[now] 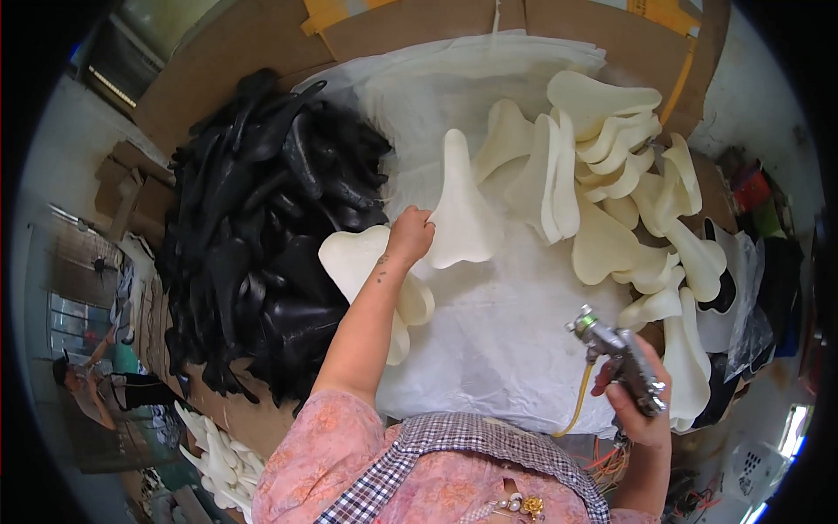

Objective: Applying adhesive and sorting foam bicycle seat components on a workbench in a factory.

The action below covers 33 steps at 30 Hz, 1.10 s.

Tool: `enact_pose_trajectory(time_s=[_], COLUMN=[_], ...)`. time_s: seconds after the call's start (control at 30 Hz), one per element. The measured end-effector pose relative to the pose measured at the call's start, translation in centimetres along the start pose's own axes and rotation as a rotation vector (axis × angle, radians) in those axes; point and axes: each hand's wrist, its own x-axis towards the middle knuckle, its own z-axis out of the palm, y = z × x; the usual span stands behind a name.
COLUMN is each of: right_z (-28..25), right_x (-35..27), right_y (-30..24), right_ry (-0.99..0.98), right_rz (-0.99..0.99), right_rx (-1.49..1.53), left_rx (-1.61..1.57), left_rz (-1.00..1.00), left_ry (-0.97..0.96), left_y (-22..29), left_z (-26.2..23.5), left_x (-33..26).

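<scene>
My left hand (410, 234) reaches over the middle of the table, its fingers closed at the left edge of a cream bicycle saddle foam pad (463, 218). The pad's narrow nose points away from me. More cream pads (353, 258) lie under my left wrist and forearm, partly hidden. In my right hand (642, 393) is a metal spray gun (621, 358) with a green ring near its nozzle, held above the right side of the table. A yellow hose (576, 403) hangs from it.
Black saddle-shaped pieces (262, 201) are heaped on the left. Several cream pads (611, 175) pile up at the right, over white sheeting (489, 332). Cardboard (436, 31) walls the far edge. More cream pieces (223, 458) lie low left; another person (92, 384) is at far left.
</scene>
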Motion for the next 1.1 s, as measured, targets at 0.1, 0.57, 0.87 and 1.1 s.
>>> enact_pose_trajectory(time_s=[0.1,0.57,0.87,1.1], right_z=[0.1,-0.8,0.0,-0.7], right_x=[-0.7,-1.3,3.3,5.3], right_y=[-1.0,0.6,1.4,1.8], right_ry=[0.089,-0.032,-0.046,0.040], right_rz=[-0.064,0.030,0.075,0.108], right_rx=[0.074,-0.061,-0.124,-0.177], left_rx=[0.056,-0.263,-0.261,-0.153], left_rz=[-0.068,-0.468,-0.324,-0.329], left_ry=[-0.001,-0.860,-0.334,-0.228], left_y=[-1.9,-0.6,-3.5,-0.2], left_z=[0.5,-2.2,4.3,13.3], left_x=[-0.8,-3.1,17.6,25.0])
